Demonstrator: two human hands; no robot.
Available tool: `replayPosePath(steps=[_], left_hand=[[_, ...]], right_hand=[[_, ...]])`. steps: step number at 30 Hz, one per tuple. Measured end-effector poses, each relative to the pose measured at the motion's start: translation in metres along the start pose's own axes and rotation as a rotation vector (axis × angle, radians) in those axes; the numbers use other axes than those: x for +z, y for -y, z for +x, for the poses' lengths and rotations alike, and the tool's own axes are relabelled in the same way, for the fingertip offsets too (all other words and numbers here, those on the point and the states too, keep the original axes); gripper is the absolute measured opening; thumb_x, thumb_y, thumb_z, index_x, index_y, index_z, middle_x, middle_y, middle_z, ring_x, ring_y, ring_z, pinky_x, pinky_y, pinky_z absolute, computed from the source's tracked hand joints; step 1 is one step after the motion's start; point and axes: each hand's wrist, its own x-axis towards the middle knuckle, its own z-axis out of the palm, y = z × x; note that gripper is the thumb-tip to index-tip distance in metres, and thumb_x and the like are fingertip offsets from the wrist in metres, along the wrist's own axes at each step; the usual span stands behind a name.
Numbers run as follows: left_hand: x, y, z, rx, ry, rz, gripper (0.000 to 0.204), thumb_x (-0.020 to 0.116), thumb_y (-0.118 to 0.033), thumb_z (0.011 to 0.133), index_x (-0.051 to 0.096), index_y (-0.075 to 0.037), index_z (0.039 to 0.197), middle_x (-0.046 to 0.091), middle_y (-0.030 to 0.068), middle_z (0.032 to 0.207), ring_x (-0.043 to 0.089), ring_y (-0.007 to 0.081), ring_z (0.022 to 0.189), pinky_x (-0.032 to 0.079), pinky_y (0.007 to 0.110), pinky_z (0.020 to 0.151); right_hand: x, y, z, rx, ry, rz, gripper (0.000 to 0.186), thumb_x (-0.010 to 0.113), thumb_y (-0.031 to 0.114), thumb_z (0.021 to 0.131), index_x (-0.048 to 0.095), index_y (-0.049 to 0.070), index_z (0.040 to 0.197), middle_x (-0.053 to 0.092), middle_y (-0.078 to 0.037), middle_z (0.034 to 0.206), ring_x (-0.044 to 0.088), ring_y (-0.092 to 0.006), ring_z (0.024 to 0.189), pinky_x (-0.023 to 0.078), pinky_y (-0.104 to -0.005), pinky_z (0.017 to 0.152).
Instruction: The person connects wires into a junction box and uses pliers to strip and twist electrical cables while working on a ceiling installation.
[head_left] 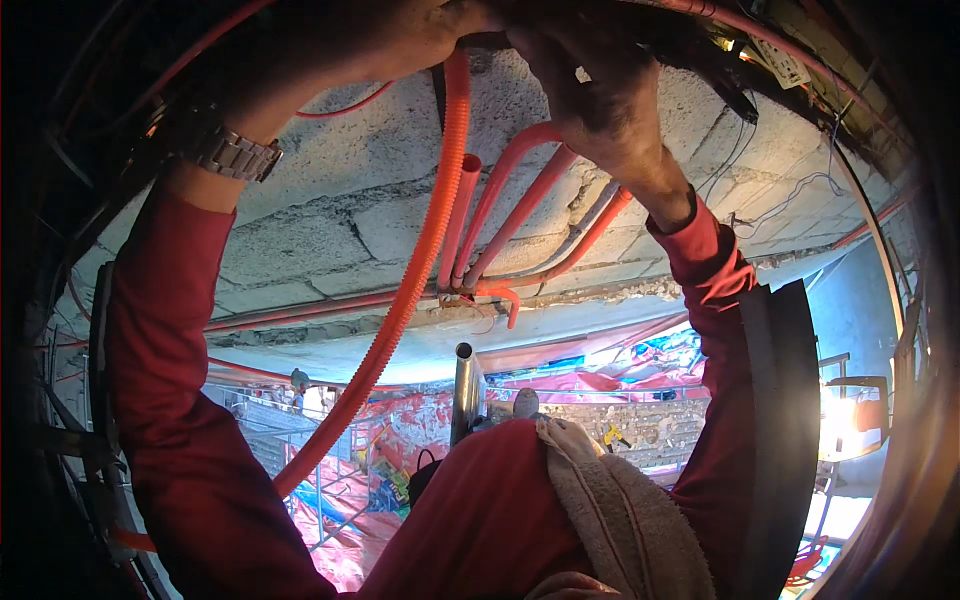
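Note:
Both arms, in red sleeves, are raised overhead. My left hand point(425, 38), with a metal watch point(238, 155) on its wrist, is closed around the top of an orange corrugated conduit point(425, 245). The conduit hangs down in a long curve past my left forearm. My right hand point(605, 95) is beside it, fingers bent and pressed together in deep shadow against a dark strip at the top edge. What its fingers hold is hidden. Just below that hand, several smooth red pipes point(518, 218) bend along the block surface.
A rough grey block wall point(300, 235) fills the space behind the hands. A metal tube point(464, 390) stands below, beside my red-clothed body and a beige towel point(620, 500). A bright work lamp point(850, 420) is at right. Thin loose wires point(790, 190) hang at upper right. Red sheeting point(345, 520) lies far below.

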Motion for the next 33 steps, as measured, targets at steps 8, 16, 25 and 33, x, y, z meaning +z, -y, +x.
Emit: replayPosePath(steps=[8, 16, 25, 33], left_hand=[[0.012, -0.01, -0.002, 0.049, -0.038, 0.025, 0.024, 0.063, -0.023, 0.103, 0.062, 0.001, 0.1, 0.06, 0.009, 0.089, 0.06, 0.0203, 0.081, 0.049, 0.036, 0.071], [0.012, -0.007, -0.007, 0.065, -0.168, -0.073, 0.019, 0.062, -0.015, 0.103, 0.061, 0.001, 0.093, 0.058, 0.0074, 0.082, 0.06, 0.0197, 0.077, 0.049, 0.035, 0.067], [-0.005, 0.003, 0.009, 0.026, 0.033, -0.114, 0.031, 0.067, -0.029, 0.102, 0.066, 0.002, 0.104, 0.065, 0.012, 0.096, 0.062, 0.0216, 0.082, 0.051, 0.039, 0.073], [-0.01, 0.015, 0.007, 0.095, -0.062, 0.125, 0.028, 0.066, -0.027, 0.1, 0.065, -0.001, 0.11, 0.064, 0.0131, 0.098, 0.062, 0.0231, 0.093, 0.05, 0.039, 0.081]], right_hand=[[0.009, 0.03, -0.008, 0.913, -0.075, 0.558, 0.032, 0.059, -0.005, 0.098, 0.065, -0.004, 0.13, 0.071, -0.017, 0.095, 0.063, -0.0185, 0.071, 0.054, -0.0327, 0.064], [-0.015, 0.016, -0.011, 0.624, -0.143, 0.425, 0.026, 0.06, 0.009, 0.101, 0.064, -0.003, 0.125, 0.07, -0.017, 0.096, 0.066, -0.0185, 0.071, 0.055, -0.0315, 0.062], [-0.046, 0.003, -0.007, -0.281, 0.248, -0.727, 0.035, 0.074, 0.013, 0.083, 0.066, 0.008, 0.117, 0.068, -0.018, 0.105, 0.066, -0.0397, 0.096, 0.055, -0.0555, 0.078], [-0.05, -0.029, 0.015, -0.544, 0.247, -0.668, 0.017, 0.071, 0.019, 0.088, 0.065, 0.012, 0.102, 0.065, -0.011, 0.097, 0.065, -0.0322, 0.094, 0.053, -0.0504, 0.08]])
